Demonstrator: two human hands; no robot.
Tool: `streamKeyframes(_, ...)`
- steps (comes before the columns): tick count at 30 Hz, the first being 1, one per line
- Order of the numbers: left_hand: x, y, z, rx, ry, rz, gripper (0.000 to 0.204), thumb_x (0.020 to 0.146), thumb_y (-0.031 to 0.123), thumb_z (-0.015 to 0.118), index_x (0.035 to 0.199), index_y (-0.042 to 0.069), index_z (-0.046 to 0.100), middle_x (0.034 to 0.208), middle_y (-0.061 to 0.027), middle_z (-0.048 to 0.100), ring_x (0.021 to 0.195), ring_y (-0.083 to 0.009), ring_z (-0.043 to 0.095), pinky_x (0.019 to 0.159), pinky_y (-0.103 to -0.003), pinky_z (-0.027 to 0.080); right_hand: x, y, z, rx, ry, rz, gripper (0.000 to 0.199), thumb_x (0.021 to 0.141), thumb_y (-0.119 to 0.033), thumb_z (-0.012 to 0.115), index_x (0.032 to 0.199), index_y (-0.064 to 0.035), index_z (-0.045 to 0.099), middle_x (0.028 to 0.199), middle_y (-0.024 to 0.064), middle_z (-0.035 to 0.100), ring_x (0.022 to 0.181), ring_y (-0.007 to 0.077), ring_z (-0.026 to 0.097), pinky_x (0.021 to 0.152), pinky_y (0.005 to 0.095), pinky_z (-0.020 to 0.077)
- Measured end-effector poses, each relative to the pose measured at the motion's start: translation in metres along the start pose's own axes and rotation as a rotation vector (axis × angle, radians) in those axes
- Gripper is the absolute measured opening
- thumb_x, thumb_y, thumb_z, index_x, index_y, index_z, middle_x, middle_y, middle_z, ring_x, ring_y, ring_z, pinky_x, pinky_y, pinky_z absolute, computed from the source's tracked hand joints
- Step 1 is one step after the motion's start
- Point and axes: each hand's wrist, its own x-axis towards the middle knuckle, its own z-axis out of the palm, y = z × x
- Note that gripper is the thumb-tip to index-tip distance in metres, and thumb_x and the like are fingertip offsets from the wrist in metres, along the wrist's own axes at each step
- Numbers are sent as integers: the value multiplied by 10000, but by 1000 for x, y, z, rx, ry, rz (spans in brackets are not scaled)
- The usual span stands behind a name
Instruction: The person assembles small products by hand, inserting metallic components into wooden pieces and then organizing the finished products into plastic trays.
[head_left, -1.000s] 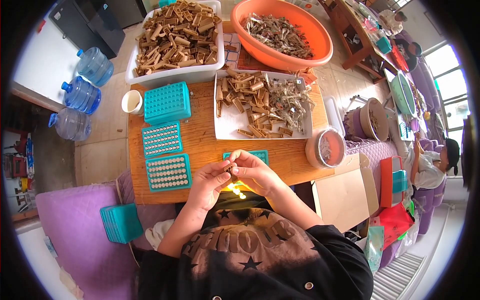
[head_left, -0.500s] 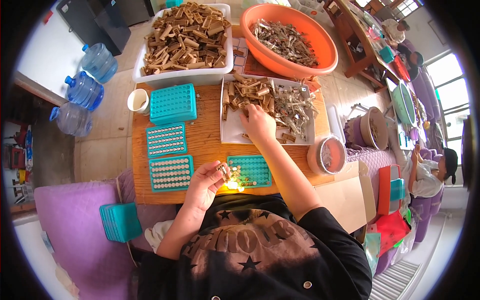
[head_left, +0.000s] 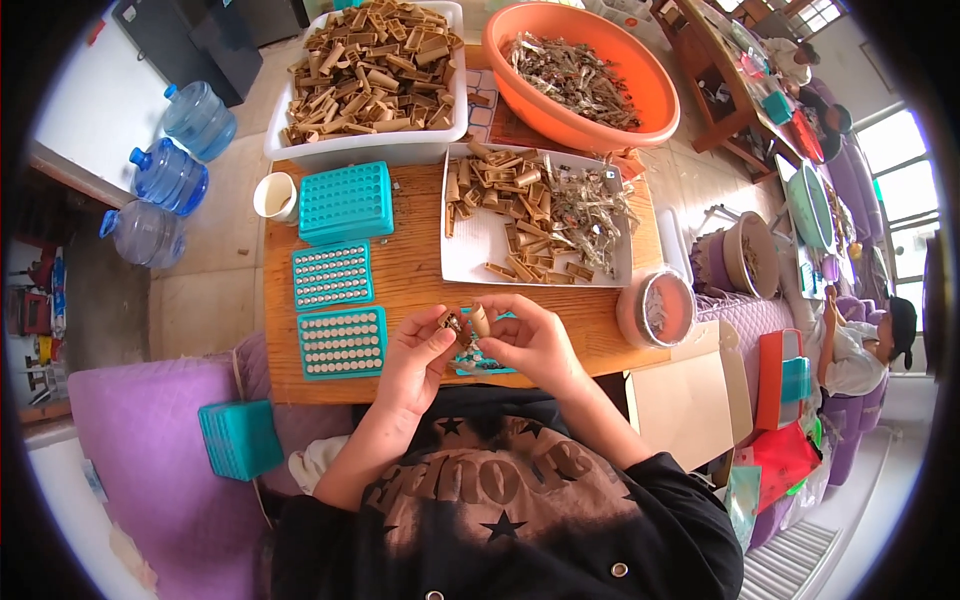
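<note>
Two hands meet over the near edge of the low wooden table (head_left: 420,290). The right hand (head_left: 530,340) pinches a short tan tube (head_left: 481,319) upright between thumb and fingertips; the left hand (head_left: 415,355) has its fingers curled narrow around a small dark piece (head_left: 455,324), just beside the tube's lower end. Both are held close to the body, probably so the small parts can be seen clearly.

Directly beneath the hands lies a teal plastic rack (head_left: 478,358), mostly hidden. To the left, two more teal racks (head_left: 337,310) lie flat, their holes filled with pale tube ends; a stack of empty ones (head_left: 346,202) stands behind. A white tray of loose tan tubes and silvery scraps (head_left: 480,250) sits within right-hand reach. Farther back are a white tub (head_left: 365,150) and an orange basin (head_left: 640,110).
</note>
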Motion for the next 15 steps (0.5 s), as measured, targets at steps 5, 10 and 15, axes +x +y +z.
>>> streamKeyframes(5,-4,-3,14,23,-42,31,301,817,-56,611,1090,66,576,1097,-104,623,1006,-191,608,874,-321,512,-13,-1,10,-451,176,-214,306,766,61,651,1063,24,586,982,67,591,902,119,587,839,260,488)
streamKeyframes(10,-5,-10,12,9,-74,52,313,808,-59,621,1092,66,582,1104,-104,622,1018,-191,604,868,-320,515,-14,-2,16,-564,213,-282,297,730,48,672,1019,10,612,923,63,606,861,127,604,831,255,490)
streamKeyframes(15,-6,-14,13,26,-77,95,330,799,-62,630,1098,69,584,1114,-115,619,1021,-201,604,869,-308,510,-15,0,17,-693,264,-374,251,695,4,707,928,-13,613,863,71,620,770,164,609,705,289,493)
